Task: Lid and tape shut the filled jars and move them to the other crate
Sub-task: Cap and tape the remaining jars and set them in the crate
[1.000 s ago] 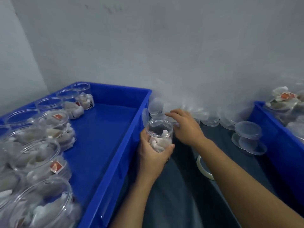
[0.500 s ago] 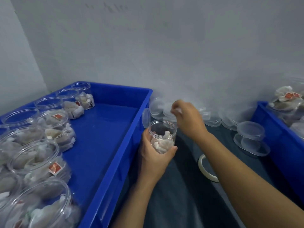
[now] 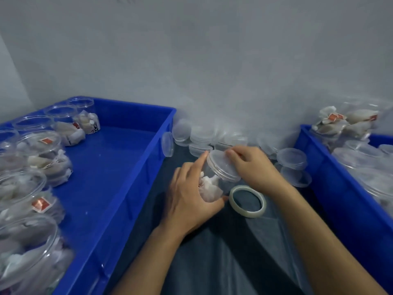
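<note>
Left hand (image 3: 191, 199) gripping clear round jar (image 3: 212, 186) (tilted), right hand (image 3: 253, 167) pinching smooth translucent lid (image 3: 223, 165), glossy tape ring (image 3: 247, 201) beside.

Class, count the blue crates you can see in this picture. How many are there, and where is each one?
2. One crate lies on the left, with open filled jars along its left side. The other crate is at the right edge, partly cut off by the frame. None looks hidden.

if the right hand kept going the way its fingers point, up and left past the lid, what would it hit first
Probably the pile of loose lids against the wall. The right hand holds the lid on the jar; depth beyond it is unclear.
</note>
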The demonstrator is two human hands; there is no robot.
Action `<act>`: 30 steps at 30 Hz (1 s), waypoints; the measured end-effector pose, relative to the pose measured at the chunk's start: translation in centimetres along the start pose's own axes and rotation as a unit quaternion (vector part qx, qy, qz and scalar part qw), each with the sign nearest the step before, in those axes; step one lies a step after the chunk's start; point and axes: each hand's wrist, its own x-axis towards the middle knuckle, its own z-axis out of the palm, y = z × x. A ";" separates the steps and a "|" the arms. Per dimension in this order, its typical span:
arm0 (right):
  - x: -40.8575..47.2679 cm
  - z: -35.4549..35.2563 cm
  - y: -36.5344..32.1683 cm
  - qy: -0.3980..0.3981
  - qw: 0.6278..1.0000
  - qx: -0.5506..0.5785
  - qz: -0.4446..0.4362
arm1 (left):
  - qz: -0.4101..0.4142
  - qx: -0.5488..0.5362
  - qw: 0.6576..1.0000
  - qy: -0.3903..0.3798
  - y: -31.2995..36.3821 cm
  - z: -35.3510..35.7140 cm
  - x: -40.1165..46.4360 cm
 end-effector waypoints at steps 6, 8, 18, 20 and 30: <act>-1.7 -0.9 -0.4 0.006 0.991 0.095 -0.090 | -0.008 -0.030 0.999 -0.034 0.7 -0.1 0.0; -2.5 -0.6 -0.6 -0.053 0.986 0.117 -0.105 | -0.014 -0.072 0.997 -0.038 0.9 -0.1 0.1; -4.9 1.5 0.8 -0.046 0.956 0.251 -0.146 | -0.094 -0.403 0.876 -0.248 0.3 -2.2 0.7; -5.0 1.2 0.6 -0.049 0.967 0.208 -0.137 | -0.103 -0.366 0.892 -0.246 0.8 -2.0 0.5; -4.2 -0.4 -4.1 -0.042 0.977 -0.186 0.094 | 0.113 0.032 0.988 0.100 2.4 1.6 -0.4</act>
